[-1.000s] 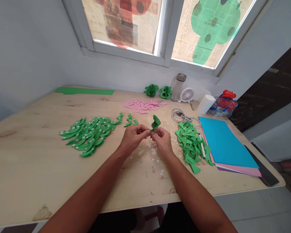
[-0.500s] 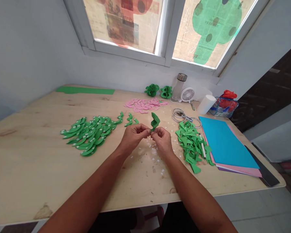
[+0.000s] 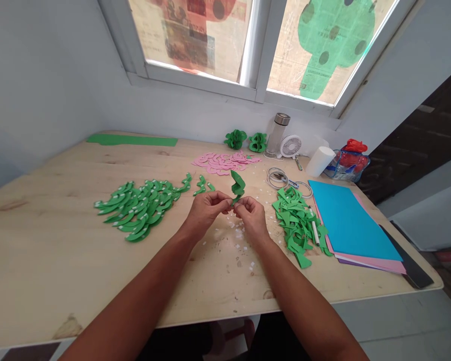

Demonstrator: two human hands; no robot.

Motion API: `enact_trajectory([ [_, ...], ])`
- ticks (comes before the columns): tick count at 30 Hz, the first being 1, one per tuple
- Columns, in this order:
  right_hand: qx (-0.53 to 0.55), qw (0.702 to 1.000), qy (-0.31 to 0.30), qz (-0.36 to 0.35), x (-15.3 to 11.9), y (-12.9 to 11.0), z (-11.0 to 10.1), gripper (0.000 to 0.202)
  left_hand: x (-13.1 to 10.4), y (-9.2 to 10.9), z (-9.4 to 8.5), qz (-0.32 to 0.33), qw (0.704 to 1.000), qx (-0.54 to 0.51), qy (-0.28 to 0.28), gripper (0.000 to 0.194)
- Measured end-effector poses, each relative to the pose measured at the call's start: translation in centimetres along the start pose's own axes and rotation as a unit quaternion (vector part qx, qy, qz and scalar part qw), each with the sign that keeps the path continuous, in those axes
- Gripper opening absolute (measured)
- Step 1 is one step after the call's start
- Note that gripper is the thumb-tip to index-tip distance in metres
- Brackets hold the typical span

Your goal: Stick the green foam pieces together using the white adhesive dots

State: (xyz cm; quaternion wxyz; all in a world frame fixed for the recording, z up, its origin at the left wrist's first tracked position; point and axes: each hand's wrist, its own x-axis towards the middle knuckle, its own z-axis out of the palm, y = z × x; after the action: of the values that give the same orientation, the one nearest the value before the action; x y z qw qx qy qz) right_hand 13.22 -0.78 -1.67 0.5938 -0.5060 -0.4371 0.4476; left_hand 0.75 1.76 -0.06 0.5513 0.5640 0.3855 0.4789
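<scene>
Both hands meet over the middle of the table and pinch the lower end of a green paper cutout (image 3: 238, 184), a curved, layered stack that stands up above the fingertips. My left hand (image 3: 209, 208) grips it between thumb and forefinger. From the other side, my right hand (image 3: 251, 213) is closed on the same end; how the tips meet is partly hidden by the fingers. On the left lies a pile of curved green paper pieces (image 3: 143, 205) with small white tabs, and a few more tabbed pieces (image 3: 202, 185) rest just behind my left hand.
Pink paper cutouts (image 3: 225, 163) lie behind the hands, near two green paper ornaments (image 3: 235, 139). Green scraps (image 3: 295, 220), a white marker (image 3: 314, 227), tape rolls (image 3: 276, 178) and coloured sheets (image 3: 355, 220) are right. A glass bottle (image 3: 277, 135) and small fan (image 3: 290, 146) stand behind.
The upper part of the green cutout has tilted slightly left and up between my fingers. Both hands stay almost in place, still pinching its lower end.
</scene>
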Motion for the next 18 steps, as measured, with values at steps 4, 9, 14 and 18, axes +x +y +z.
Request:
enact_trajectory([
  [4,-0.002,1.0,0.004,0.003,0.02,-0.06,0.03,0.01,0.04,-0.07,0.02,-0.003,1.0,-0.001,0.0,0.014],
  [9,-0.002,1.0,0.001,0.005,0.12,0.13,-0.02,0.007,-0.02,0.07,0.04,-0.003,1.0,0.005,-0.004,0.015],
  [14,-0.001,1.0,-0.001,0.006,0.08,0.05,-0.02,0.006,-0.08,0.36,0.11,-0.01,1.0,0.003,0.004,0.016],
  [18,-0.018,1.0,-0.009,-0.002,0.12,0.05,0.01,0.01,0.0,0.28,0.06,-0.033,0.999,-0.03,0.016,0.016],
])
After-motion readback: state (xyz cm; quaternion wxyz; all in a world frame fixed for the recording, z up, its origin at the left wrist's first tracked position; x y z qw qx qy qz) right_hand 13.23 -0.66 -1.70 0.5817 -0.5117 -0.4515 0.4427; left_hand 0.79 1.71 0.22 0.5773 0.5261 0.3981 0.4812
